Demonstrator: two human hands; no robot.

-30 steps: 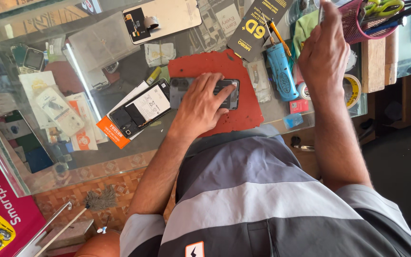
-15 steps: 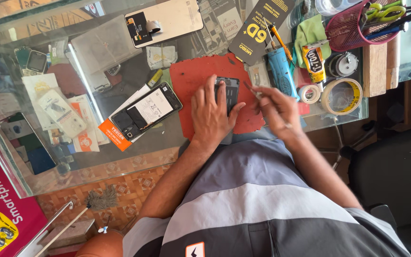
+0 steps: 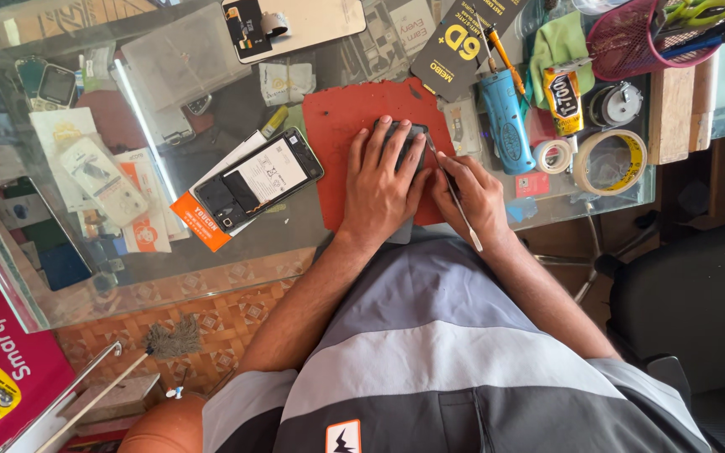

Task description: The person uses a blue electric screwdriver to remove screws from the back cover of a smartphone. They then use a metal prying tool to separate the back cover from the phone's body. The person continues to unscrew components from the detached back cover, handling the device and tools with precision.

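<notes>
While the dark phone [image 3: 403, 143] is pressed flat on the red mat [image 3: 347, 126] by the spread left hand [image 3: 382, 178], a thin metal pry tool [image 3: 453, 191] is pinched in the right hand [image 3: 472, 197] against the phone's edge. Its tip is best kept shallow and slid slowly. Beyond the mat, scissors are held in a pink mesh basket [image 3: 623, 42].
</notes>
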